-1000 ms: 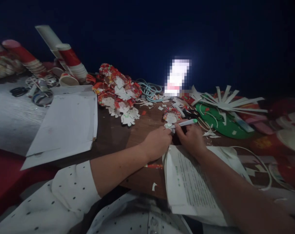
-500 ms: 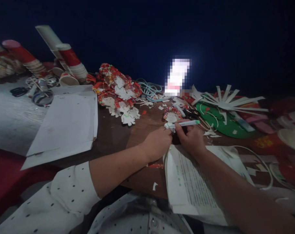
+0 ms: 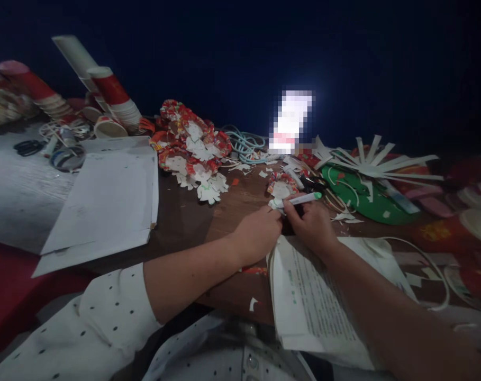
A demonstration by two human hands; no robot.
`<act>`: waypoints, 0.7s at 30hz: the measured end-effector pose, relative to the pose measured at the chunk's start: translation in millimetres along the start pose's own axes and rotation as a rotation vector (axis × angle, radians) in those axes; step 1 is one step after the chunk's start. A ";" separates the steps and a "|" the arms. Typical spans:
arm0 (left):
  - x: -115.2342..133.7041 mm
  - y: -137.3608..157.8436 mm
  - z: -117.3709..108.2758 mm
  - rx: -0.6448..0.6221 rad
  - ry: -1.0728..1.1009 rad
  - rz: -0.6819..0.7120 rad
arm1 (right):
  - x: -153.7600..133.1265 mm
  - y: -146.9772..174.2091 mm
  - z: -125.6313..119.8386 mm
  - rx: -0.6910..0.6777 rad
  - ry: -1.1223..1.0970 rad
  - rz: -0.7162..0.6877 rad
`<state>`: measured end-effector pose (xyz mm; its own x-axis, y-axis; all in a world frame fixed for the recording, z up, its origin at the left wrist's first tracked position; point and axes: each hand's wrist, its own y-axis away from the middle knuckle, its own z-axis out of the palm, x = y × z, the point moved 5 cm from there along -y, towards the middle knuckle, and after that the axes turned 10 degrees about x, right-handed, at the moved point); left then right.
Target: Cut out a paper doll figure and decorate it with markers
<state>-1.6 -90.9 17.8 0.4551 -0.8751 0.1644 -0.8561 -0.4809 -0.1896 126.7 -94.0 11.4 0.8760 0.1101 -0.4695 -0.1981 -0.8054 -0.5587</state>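
In the head view my right hand (image 3: pixel 312 221) grips a white marker (image 3: pixel 305 199) with a green end. The marker lies slanted, its green end pointing right and its tip hidden near my fingers. My left hand (image 3: pixel 258 233) is closed, its fingertips pinching a small white paper cutout (image 3: pixel 275 203). Both hands meet over this cutout. Just beyond it lies a red-and-white paper flower (image 3: pixel 282 186). To the left, a pile of red patterned pieces (image 3: pixel 184 135) holds several white flower-shaped cutouts (image 3: pixel 209 189).
A printed booklet (image 3: pixel 303 296) lies under my right forearm. White sheets (image 3: pixel 105 196) and stacked paper cups (image 3: pixel 119 98) stand left. A bright pixelated screen (image 3: pixel 291 121), blue cable (image 3: pixel 246 145), green disc (image 3: pixel 367 203) and white paper strips (image 3: pixel 377 166) are at the back and right.
The marker's green end has dipped slightly and shifted a little left in my right hand. My left hand stays on the cutout. The view has shifted slightly.
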 end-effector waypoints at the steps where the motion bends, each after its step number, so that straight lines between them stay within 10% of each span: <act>1: 0.2 0.2 0.0 0.005 -0.001 0.001 | 0.2 -0.3 0.7 -0.007 0.006 -0.001; 21: 5.3 4.5 7.4 -0.026 -0.011 -0.004 | -2.3 1.3 -4.3 0.069 -0.103 0.061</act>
<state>-1.3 -98.1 10.6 0.4612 -0.8738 0.1541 -0.8601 -0.4830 -0.1641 126.3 -97.8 14.7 0.8121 0.1240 -0.5702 -0.2831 -0.7707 -0.5708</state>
